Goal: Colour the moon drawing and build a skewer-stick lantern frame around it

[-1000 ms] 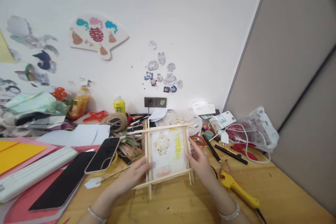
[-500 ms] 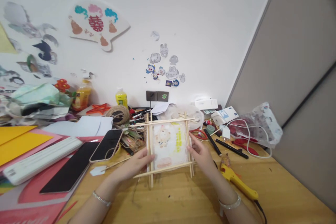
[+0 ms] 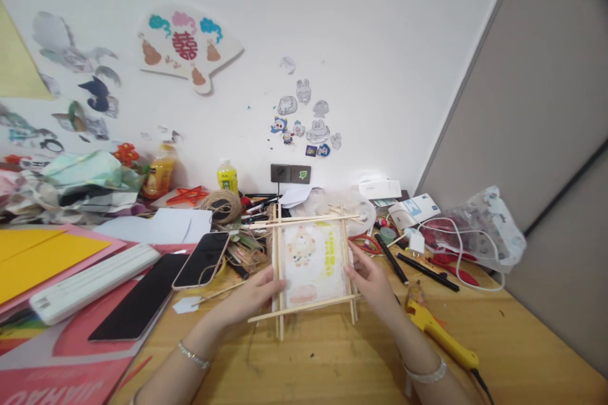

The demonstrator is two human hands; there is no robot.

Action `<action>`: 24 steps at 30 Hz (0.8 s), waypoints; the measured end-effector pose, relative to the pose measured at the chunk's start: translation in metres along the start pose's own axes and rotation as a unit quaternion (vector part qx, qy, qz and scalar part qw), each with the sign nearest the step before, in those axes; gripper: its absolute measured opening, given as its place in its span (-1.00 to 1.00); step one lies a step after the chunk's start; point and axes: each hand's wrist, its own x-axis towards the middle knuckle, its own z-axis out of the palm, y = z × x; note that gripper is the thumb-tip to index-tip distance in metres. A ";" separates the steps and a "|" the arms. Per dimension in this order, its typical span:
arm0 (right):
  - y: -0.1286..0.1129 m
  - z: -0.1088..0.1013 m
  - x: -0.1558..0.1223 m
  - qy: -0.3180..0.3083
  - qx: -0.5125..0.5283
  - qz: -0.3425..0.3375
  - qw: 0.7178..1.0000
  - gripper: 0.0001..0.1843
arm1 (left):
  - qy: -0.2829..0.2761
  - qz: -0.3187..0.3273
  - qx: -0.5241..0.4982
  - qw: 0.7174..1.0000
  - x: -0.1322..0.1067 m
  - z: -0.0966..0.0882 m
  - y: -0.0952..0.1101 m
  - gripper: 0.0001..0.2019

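Observation:
Between my hands is a wooden stick frame (image 3: pixel 304 312), made of crossed pale sticks that stick out past its corners. Inside it sits a white picture sheet (image 3: pixel 311 275) with a small bear drawing and yellow lettering. The frame tilts toward me above the table. My left hand (image 3: pixel 260 290) grips its left side, thumb over the sticks at the front. On the right side, my right hand (image 3: pixel 368 275) holds the edge, with its thumb in front and fingers partly hidden behind.
A yellow glue gun (image 3: pixel 439 332) lies at the right, near black pens (image 3: pixel 427 271) and a white cable (image 3: pixel 458 234). Left are a phone (image 3: pixel 202 259), a black slab (image 3: pixel 137 297), a white bar (image 3: pixel 95 281) and coloured paper (image 3: pixel 47 256). Twine (image 3: pixel 223 204) and bottles (image 3: pixel 227 176) stand behind.
The whole view has shifted slightly, so everything appears a little further right. Both hands keep the same hold on the stick frame.

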 end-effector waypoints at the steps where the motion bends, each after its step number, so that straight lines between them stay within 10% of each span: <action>1: 0.000 0.000 0.000 0.000 0.003 0.001 1.000 -0.43 | 0.000 0.002 -0.005 1.000 0.000 0.000 0.000 -0.69; 24: -0.001 -0.001 0.002 0.021 -0.012 -0.008 1.000 -0.45 | -0.002 -0.025 -0.012 1.000 -0.002 0.004 0.004 -0.65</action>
